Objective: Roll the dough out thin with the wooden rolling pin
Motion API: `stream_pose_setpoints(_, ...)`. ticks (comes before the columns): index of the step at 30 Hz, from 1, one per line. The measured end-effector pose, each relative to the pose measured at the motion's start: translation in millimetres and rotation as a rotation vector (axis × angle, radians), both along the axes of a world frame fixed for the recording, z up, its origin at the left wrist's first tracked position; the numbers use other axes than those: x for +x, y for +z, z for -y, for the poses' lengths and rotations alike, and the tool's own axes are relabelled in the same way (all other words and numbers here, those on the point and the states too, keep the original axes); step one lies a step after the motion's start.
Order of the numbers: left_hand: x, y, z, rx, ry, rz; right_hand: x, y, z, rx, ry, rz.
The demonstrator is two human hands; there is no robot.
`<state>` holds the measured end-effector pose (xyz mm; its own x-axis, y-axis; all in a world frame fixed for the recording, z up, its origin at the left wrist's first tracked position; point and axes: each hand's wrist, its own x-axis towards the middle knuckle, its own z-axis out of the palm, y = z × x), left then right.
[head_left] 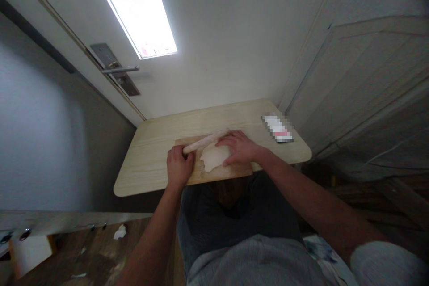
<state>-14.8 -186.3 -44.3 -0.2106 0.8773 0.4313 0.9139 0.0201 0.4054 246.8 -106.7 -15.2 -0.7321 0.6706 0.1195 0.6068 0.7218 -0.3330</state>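
Note:
A flat, pale dough sheet (213, 157) with an uneven edge lies on a wooden board (241, 170) at the front of the table. Just beyond it, a light wooden rolling pin (205, 141) lies at a slant, dusted whitish. My left hand (179, 166) is closed around the pin's left end. On the right, my right hand (240, 147) touches the dough's edge, thumb and fingers spread apart on either side. Its far fingers are close to the pin's right end; whether they touch it I cannot tell.
The small pale table (154, 140) has rounded corners and stands against a white door (228, 53) with a lever handle (120, 70). A phone (278, 128), blurred out, lies at the table's right. Crumpled white paper (119, 232) is on the floor at lower left.

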Motion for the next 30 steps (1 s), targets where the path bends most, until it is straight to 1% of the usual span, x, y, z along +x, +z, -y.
stream_pose_setpoints(4,6,0.6,4,-0.017,0.04,-0.011,3,-7,-2,0.031,-0.068,-0.025)
stream_pose_setpoints(8,11,0.7,9,0.005,0.06,-0.013,7,-16,-2,0.062,-0.197,-0.215)
stream_pose_setpoints(11,11,1.0,7,0.018,0.037,-0.016,10,-18,-2,0.074,-0.357,-0.379)
stream_pose_setpoints(13,10,2.7,2,0.016,0.012,-0.007,10,-18,0,0.063,-0.437,-0.449)
stream_pose_setpoints(18,10,13.9,-15,-0.01,-0.074,0.003,12,-16,4,-0.013,-0.524,-0.559)
stream_pose_setpoints(20,13,18.7,-18,-0.046,-0.096,-0.005,12,-15,4,-0.027,-0.543,-0.562)
stream_pose_setpoints(23,20,23.1,-19,-0.11,-0.123,-0.008,10,-16,0,-0.017,-0.578,-0.495)
stream_pose_setpoints(27,25,24.3,-20,-0.145,-0.161,0.025,2,-15,-7,0.049,-0.591,-0.334)
stream_pose_setpoints(30,22,24.8,-25,-0.157,-0.171,0.076,-9,-10,-9,0.111,-0.592,-0.217)
